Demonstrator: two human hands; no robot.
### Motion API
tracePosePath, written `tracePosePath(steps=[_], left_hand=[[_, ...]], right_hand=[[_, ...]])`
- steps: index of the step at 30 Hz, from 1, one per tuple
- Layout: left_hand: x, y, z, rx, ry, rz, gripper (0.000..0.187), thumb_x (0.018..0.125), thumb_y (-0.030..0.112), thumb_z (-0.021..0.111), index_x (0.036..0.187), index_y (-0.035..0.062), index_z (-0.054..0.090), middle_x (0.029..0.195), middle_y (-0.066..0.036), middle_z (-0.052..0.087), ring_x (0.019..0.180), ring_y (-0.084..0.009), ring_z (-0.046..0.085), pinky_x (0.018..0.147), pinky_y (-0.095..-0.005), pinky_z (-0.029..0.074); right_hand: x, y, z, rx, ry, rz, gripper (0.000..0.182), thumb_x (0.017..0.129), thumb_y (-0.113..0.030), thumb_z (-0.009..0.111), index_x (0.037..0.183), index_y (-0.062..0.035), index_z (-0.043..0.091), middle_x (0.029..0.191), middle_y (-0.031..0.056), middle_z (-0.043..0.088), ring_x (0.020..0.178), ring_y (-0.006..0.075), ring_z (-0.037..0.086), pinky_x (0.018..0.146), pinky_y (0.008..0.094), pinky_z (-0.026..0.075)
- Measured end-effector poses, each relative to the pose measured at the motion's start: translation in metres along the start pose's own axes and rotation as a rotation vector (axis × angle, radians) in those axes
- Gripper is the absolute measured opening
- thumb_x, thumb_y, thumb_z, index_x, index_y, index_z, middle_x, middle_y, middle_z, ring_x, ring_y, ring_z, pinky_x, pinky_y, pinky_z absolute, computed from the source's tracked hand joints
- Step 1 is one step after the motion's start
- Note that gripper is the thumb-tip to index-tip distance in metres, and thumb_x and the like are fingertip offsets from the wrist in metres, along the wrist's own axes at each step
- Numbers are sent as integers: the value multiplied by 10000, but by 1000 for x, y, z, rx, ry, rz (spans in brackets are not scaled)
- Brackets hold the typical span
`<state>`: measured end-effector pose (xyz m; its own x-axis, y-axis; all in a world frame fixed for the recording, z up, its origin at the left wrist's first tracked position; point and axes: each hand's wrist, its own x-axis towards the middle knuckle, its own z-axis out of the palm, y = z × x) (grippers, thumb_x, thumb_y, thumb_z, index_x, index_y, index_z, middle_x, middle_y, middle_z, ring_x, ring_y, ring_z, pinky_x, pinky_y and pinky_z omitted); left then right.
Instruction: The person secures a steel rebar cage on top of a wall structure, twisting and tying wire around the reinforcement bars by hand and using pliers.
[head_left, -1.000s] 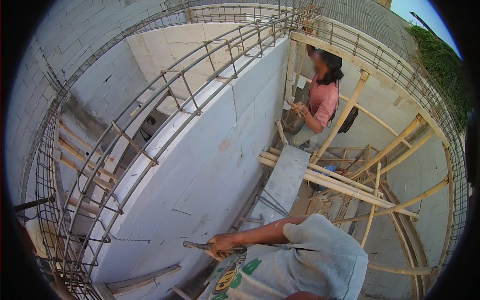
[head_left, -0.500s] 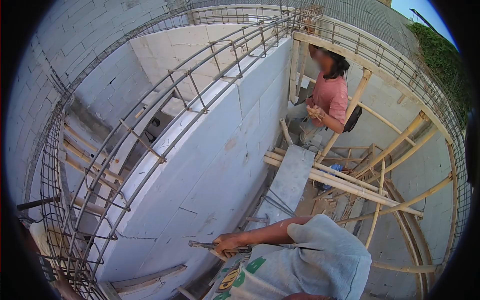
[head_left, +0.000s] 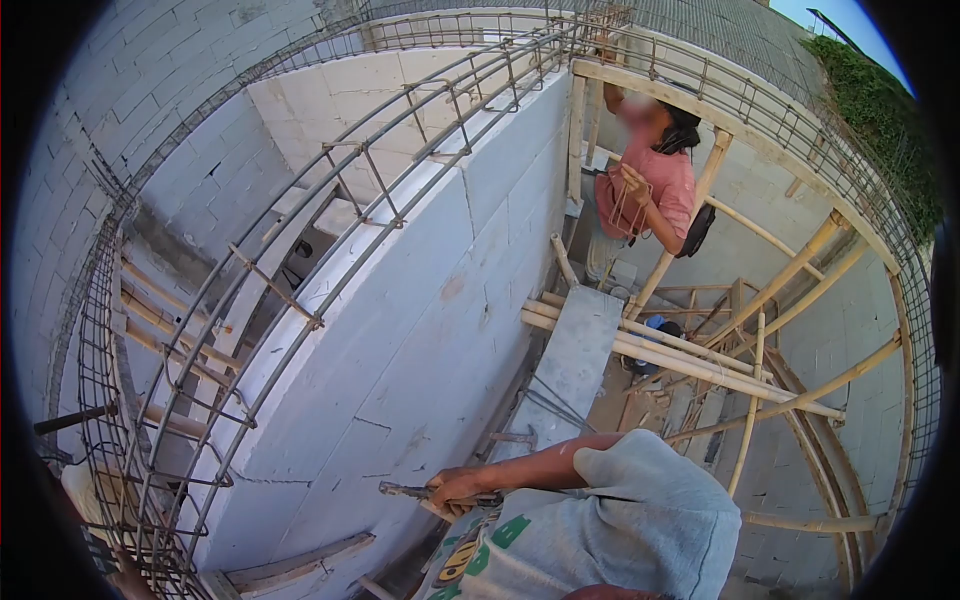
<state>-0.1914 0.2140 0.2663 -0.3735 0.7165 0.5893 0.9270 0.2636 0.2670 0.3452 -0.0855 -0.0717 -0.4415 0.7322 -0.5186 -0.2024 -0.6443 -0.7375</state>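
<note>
My right hand (head_left: pixel 460 488) is closed around a pair of metal pincers (head_left: pixel 405 490), their jaws pointing left toward the white block wall (head_left: pixel 385 330). The arm comes out of a grey printed T-shirt (head_left: pixel 650 500). I cannot see my left hand. Beyond my right hand, a hammer (head_left: pixel 518 437) and thin steel rods (head_left: pixel 560 405) lie on a grey plank (head_left: pixel 585 335). Along the wall's top runs a cage of tied rebar (head_left: pixel 365 185). A co-worker in a pink shirt (head_left: pixel 665 180) holds thin bent wire frames (head_left: pixel 622 215) in one hand; the other hand is raised near the corner rebar.
Bamboo poles (head_left: pixel 700 365) cross beneath and beside the plank. A wooden beam (head_left: pixel 745 145) frames the upper right. More rebar cage (head_left: pixel 105 390) lines the left. A beige shape (head_left: pixel 90 490), perhaps another person's clothing, shows at lower left. Wood scraps lie far below.
The view has shifted slightly. The co-worker's lower hand has risen, and the bent wire frames now show clearly. My right hand keeps the same hold on the pincers.
</note>
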Motion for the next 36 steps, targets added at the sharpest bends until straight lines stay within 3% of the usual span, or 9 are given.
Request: tracePosePath(steps=[14,36], left_hand=[[-12,12,-14,39,9,-17,814,805,689,496,1160,-37,597,1052,-243,614,984,-374,578,876,-456,428],[-18,21,-22,76,12,-22,856,810,711,457,1185,-50,573,1082,-259,608,1004,-400,572,885,-465,426]], right_hand=[[0,0,-2,-11,51,-22,170,823,-155,579,896,-13,521,677,99,573,484,171,537,407,334,412],[2,7,-10,-83,128,-29,223,805,-219,595,853,-2,582,693,96,625,488,201,581,450,349,477]])
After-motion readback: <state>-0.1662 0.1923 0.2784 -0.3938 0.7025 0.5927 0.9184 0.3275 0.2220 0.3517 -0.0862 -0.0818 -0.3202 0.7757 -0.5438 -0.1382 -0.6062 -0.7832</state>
